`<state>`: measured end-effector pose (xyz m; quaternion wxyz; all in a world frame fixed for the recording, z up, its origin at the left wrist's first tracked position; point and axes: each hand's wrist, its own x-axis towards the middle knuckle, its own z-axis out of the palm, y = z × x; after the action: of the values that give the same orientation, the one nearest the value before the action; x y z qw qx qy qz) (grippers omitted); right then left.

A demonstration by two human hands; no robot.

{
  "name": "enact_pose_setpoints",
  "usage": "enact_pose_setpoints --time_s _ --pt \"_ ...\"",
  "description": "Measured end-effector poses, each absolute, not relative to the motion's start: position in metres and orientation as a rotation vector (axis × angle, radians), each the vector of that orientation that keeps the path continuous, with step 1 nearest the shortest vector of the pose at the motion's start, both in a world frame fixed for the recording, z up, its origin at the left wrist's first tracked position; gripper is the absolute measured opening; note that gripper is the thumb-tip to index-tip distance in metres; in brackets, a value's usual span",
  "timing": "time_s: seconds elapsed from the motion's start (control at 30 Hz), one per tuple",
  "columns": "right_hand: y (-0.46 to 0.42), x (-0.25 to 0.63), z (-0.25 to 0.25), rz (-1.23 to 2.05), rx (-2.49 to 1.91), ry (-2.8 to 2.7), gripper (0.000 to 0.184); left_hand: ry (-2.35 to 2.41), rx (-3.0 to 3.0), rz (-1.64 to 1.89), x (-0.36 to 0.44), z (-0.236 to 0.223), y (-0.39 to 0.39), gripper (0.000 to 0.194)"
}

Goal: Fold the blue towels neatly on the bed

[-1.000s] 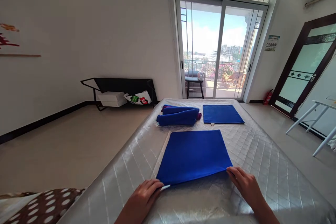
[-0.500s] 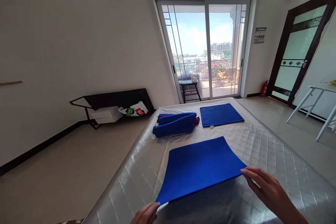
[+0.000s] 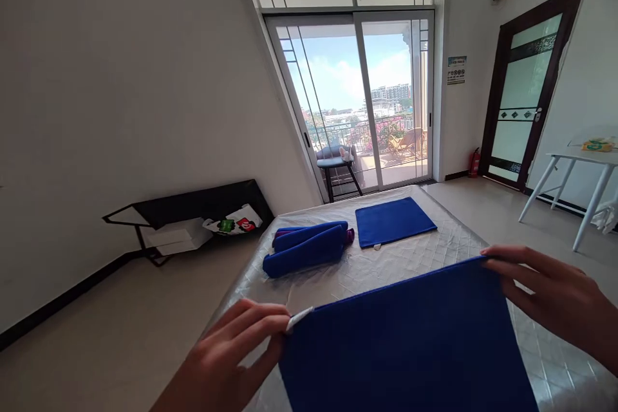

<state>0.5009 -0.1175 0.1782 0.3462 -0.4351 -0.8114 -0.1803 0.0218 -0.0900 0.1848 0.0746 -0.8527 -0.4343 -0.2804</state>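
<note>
2 hands (image 3: 241, 341) hold 1 blue cloth (image 3: 405, 341) w/ 1 tag (image 3: 300, 318).

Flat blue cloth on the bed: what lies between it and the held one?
The head view shows quilted cover, and a white tag sticking out from the flat cloth.

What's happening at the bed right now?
A person holds up a blue cloth by its two upper corners, the left hand at the corner with a white tag, the right hand at the other. Its lower edge is out of view. Beyond it on the silvery quilted mattress lie a flat blue cloth and, to its left, a pile of rolled or folded blue cloths.
</note>
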Motion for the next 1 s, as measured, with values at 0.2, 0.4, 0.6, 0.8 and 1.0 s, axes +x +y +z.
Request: enact_pose_setpoints --time_s 0.2,0.4,0.6,0.8,1.0 --pt "0.007 0.502 0.2 -0.281 -1.414 -2.16 0.032 -1.4 -2.741 -0.618 0.087 0.221 0.046 0.027" --pt "0.126 0.498 0.266 -0.417 -1.579 -1.999 0.04 -1.458 -2.275 -0.828 0.135 0.263 0.156 0.031" --pt "0.175 0.499 0.243 -0.414 -1.675 -1.908 0.038 -1.433 -2.157 -0.937 0.162 0.216 0.204 0.031" --pt "0.18 0.507 0.098 -0.068 -1.902 -1.955 0.038 -1.593 -2.428 -0.574 0.184 0.065 0.19 0.03" --pt "0.167 0.514 0.016 0.007 -1.924 -2.024 0.035 -1.562 -2.476 -0.522 0.178 -0.002 0.18 0.028"
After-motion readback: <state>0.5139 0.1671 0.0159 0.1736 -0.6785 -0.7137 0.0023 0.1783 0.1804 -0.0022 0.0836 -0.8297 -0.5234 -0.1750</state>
